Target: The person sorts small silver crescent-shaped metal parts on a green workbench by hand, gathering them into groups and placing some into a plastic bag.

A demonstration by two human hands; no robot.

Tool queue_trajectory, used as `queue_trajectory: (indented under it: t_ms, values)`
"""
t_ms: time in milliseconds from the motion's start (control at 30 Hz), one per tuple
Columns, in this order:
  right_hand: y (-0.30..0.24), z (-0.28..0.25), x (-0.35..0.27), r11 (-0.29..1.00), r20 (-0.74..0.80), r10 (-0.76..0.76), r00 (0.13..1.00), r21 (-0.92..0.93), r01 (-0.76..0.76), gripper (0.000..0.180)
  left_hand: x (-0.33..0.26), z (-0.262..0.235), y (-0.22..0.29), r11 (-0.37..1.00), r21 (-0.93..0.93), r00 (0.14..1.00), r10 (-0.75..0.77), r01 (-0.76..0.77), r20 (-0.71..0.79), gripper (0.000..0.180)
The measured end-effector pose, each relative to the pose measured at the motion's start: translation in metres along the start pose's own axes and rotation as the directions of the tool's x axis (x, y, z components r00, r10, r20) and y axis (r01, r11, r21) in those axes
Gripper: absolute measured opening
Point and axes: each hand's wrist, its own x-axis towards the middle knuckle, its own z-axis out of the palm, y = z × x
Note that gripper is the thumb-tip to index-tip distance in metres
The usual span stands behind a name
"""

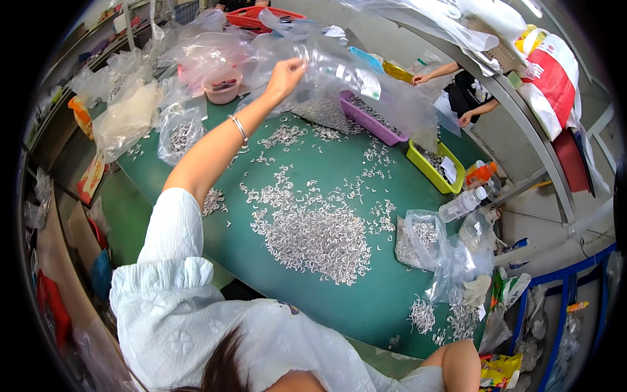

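Note:
My left hand [286,76] is stretched toward the far side of the table, its fingers pinched on the edge of a large clear plastic bag [336,65]. The bag hangs spread out to the right of that hand, with a white label on it. Under my left arm and in front of me lies a broad heap of small curved silvery metal pieces [317,238] on the green table [261,274]. Behind the heap, a filled clear bag of pieces [324,113] stands partly under the raised plastic. Only my right upper arm and elbow show at the lower right; the hand is out of the picture.
A purple bin [385,134] and a yellow-green bin [434,170] hold pieces at the far right. A pink tub [222,88] stands at far left among plastic bags. Bottles [462,204] and a part-filled bag [418,242] line the right edge. Another person's hand [467,119] shows beyond.

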Motion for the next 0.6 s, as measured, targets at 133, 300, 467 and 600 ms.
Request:
queue_trajectory:
  t_ms: [133, 300, 467, 600]
  values:
    - [-0.002, -0.003, -0.005, 1.000, 0.015, -0.026, 1.000, 0.006, 0.026, 0.016, 0.027, -0.037, 0.023, 0.999, -0.024, 0.994, 0.032, -0.035, -0.101, 0.033]
    - [0.007, -0.015, -0.008, 0.997, 0.026, -0.063, 0.998, 0.040, 0.062, 0.026, 0.048, -0.052, 0.060, 0.950, -0.311, 0.981, -0.061, 0.001, -0.183, 0.034]
    - [0.013, -0.020, -0.005, 0.997, 0.042, -0.072, 0.997, 0.039, 0.070, 0.035, 0.011, -0.057, 0.103, 0.804, -0.589, 0.986, -0.018, -0.085, -0.166, 0.030]
    - [0.014, -0.019, -0.003, 0.996, 0.053, -0.081, 0.995, 0.034, 0.079, 0.043, -0.006, -0.074, 0.126, 0.761, -0.631, 0.985, 0.063, -0.152, -0.161, 0.029]
